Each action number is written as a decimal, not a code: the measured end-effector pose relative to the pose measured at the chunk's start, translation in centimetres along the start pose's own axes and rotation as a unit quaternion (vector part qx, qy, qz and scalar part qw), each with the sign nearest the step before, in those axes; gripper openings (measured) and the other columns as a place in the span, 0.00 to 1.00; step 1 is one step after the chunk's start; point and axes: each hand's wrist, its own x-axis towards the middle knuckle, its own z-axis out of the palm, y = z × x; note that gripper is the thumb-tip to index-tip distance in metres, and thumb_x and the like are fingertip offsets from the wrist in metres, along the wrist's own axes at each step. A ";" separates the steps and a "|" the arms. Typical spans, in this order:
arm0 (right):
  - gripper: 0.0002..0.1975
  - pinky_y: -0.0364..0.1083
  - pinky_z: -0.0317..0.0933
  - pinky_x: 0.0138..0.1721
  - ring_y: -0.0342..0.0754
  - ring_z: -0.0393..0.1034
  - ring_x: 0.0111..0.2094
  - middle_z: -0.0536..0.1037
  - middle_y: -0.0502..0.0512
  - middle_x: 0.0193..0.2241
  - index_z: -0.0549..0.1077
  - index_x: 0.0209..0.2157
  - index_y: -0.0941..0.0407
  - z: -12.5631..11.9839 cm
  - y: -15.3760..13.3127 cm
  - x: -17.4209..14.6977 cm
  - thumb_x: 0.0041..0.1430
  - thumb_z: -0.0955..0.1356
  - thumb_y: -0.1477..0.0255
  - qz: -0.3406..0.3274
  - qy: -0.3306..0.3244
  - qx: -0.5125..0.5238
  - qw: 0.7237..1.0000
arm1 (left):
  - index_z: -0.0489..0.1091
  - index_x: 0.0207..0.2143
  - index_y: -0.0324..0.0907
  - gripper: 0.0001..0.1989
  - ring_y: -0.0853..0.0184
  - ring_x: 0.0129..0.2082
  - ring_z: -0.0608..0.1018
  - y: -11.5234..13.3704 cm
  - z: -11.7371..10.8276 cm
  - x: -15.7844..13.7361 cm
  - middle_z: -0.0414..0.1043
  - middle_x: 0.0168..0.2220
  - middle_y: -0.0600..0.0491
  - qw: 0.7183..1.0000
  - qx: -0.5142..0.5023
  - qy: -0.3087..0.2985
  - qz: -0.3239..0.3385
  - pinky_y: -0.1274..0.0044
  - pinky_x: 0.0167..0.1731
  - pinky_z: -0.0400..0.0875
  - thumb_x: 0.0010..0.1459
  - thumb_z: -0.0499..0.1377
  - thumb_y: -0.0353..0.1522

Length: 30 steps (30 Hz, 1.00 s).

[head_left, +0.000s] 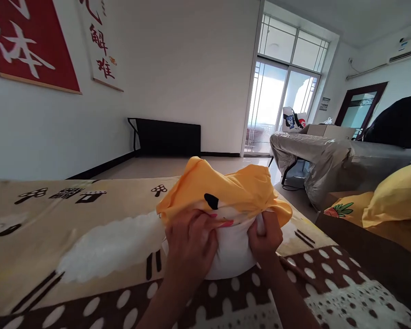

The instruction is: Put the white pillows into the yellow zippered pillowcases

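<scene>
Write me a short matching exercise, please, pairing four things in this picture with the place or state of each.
Things:
1. Yellow cloth with a black oval spot
2. Cream-and-brown patterned blanket
3. Red rectangular scroll with white characters
4. Black rectangular panel

Places and states:
A. Near the floor, by the white wall
B. Spread out under the yellow cloth
C. Grasped by the left hand and right hand
D. Hanging at upper left

Pairs: 1-C, 2-B, 3-D, 4-A

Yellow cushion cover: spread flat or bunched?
Bunched: the yellow cushion cover creases at the left hand and puckers above the right hand.
</scene>
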 end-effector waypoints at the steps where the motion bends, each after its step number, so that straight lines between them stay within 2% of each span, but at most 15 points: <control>1: 0.09 0.46 0.60 0.29 0.47 0.63 0.29 0.66 0.52 0.26 0.65 0.38 0.56 0.2 -0.2 -0.3 0.53 0.63 0.77 -0.014 0.014 0.007 1.000 | 0.65 0.42 0.41 0.14 0.58 0.44 0.70 -0.3 0.2 -0.1 0.68 0.42 0.45 1.000 0.020 0.005 -0.006 0.69 0.43 0.62 0.51 0.59 0.28; 5: 0.16 0.49 0.63 0.32 0.48 0.65 0.32 0.68 0.54 0.31 0.64 0.43 0.56 -0.3 -1.8 -0.1 0.50 0.65 0.78 -0.042 0.043 0.046 0.997 | 0.64 0.35 0.41 0.09 0.59 0.40 0.70 -1.7 0.5 -0.4 0.68 0.36 0.46 0.994 0.084 0.044 -0.050 0.69 0.40 0.61 0.50 0.60 0.31; 8: 0.15 0.52 0.64 0.36 0.50 0.66 0.37 0.69 0.58 0.35 0.64 0.41 0.57 -1.9 -5.0 0.5 0.49 0.65 0.79 -0.060 0.023 0.094 0.993 | 0.61 0.29 0.41 0.07 0.62 0.36 0.68 -2.8 0.3 -0.5 0.66 0.34 0.48 0.993 0.074 0.067 -0.055 0.71 0.37 0.62 0.50 0.59 0.28; 10: 0.11 0.50 0.63 0.34 0.47 0.66 0.33 0.68 0.54 0.31 0.65 0.35 0.56 -2.9 -7.8 0.4 0.49 0.63 0.81 -0.089 -0.012 0.120 0.989 | 0.60 0.27 0.42 0.07 0.64 0.34 0.67 -3.3 0.0 -0.5 0.65 0.32 0.50 0.994 0.059 0.076 -0.060 0.73 0.36 0.63 0.50 0.57 0.25; 12: 0.08 0.46 0.59 0.28 0.44 0.62 0.25 0.65 0.50 0.23 0.64 0.28 0.56 -3.2 -10.6 -0.3 0.51 0.60 0.82 -0.132 -0.056 0.141 0.980 | 0.61 0.27 0.42 0.07 0.66 0.33 0.68 -3.7 -0.3 -0.5 0.65 0.32 0.51 0.994 0.043 0.079 -0.061 0.75 0.35 0.63 0.49 0.57 0.23; 15: 0.11 0.47 0.55 0.26 0.46 0.60 0.24 0.69 0.53 0.22 0.69 0.31 0.58 -2.2 -12.8 -1.9 0.55 0.57 0.80 -0.129 -0.169 0.070 0.975 | 0.61 0.28 0.41 0.07 0.69 0.32 0.70 -4.3 -0.8 -0.3 0.66 0.32 0.52 0.997 -0.006 0.074 -0.034 0.79 0.31 0.63 0.51 0.56 0.23; 17: 0.14 0.49 0.56 0.32 0.50 0.64 0.31 0.74 0.57 0.31 0.71 0.40 0.59 -1.2 -12.9 -2.8 0.58 0.57 0.77 -0.097 -0.225 -0.018 0.969 | 0.61 0.31 0.41 0.05 0.70 0.30 0.70 -5.0 -1.2 -0.2 0.67 0.31 0.53 0.997 -0.016 0.073 -0.018 0.80 0.29 0.63 0.53 0.56 0.24; 19: 0.16 0.51 0.56 0.38 0.52 0.64 0.39 0.75 0.57 0.40 0.70 0.47 0.58 -0.5 -12.3 -3.4 0.60 0.58 0.74 -0.103 -0.238 -0.054 0.964 | 0.62 0.32 0.41 0.04 0.69 0.30 0.71 -6.1 -1.4 -0.1 0.68 0.29 0.53 0.996 0.018 0.079 -0.026 0.79 0.30 0.63 0.54 0.56 0.26; 21: 0.19 0.52 0.53 0.42 0.52 0.63 0.43 0.74 0.55 0.45 0.67 0.52 0.55 -0.2 -11.7 -4.0 0.61 0.60 0.71 -0.116 -0.239 -0.060 0.962 | 0.62 0.32 0.41 0.05 0.67 0.29 0.70 -7.5 -1.2 -0.4 0.68 0.28 0.53 0.992 0.073 0.082 -0.062 0.78 0.31 0.63 0.52 0.56 0.26; 24: 0.23 0.52 0.52 0.42 0.53 0.63 0.44 0.73 0.54 0.46 0.64 0.56 0.51 0.0 -11.4 -5.2 0.59 0.62 0.66 -0.119 -0.251 -0.072 0.958 | 0.63 0.31 0.41 0.05 0.68 0.28 0.70 -9.7 -0.5 -1.3 0.68 0.28 0.54 0.982 0.086 0.034 -0.162 0.77 0.30 0.63 0.49 0.55 0.26; 27: 0.28 0.52 0.53 0.40 0.54 0.62 0.44 0.73 0.54 0.45 0.60 0.59 0.44 0.4 -11.4 -6.3 0.56 0.66 0.60 -0.118 -0.283 -0.095 0.947 | 0.63 0.33 0.42 0.08 0.68 0.28 0.71 -10.9 0.4 -2.3 0.69 0.31 0.54 0.963 0.007 -0.060 -0.263 0.79 0.27 0.63 0.48 0.54 0.26; 30: 0.32 0.54 0.54 0.42 0.56 0.62 0.45 0.72 0.56 0.45 0.57 0.59 0.40 1.1 -10.5 -6.5 0.53 0.68 0.59 -0.100 -0.308 -0.133 0.937 | 0.62 0.37 0.43 0.12 0.68 0.30 0.72 -10.5 1.0 -2.6 0.68 0.37 0.53 0.957 -0.027 -0.087 -0.276 0.78 0.28 0.64 0.48 0.52 0.26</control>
